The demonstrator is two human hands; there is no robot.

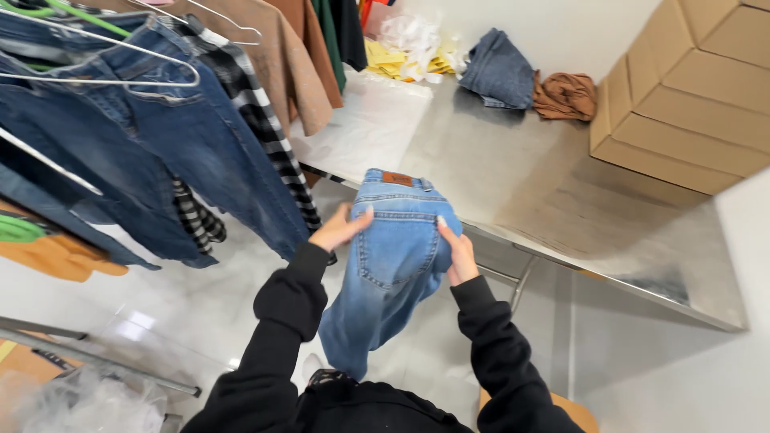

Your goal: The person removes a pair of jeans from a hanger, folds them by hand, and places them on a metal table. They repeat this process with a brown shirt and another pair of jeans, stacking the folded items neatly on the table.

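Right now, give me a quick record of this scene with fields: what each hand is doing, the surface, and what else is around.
left hand: gripping the left side of the light blue jeans
right hand: gripping their right side
jeans position: waistband on the metal table edge, legs hanging down
on table: folded denim, brown cloth, cardboard boxes
left of table: dark jeans on hangers

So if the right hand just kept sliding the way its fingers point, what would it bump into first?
The right hand rests on the light blue jeans, fingers pointing up and away along the denim. Going on, it would probably cross the waistband onto the bare metal table; the folded dark jeans lie far beyond, though depth is unclear.
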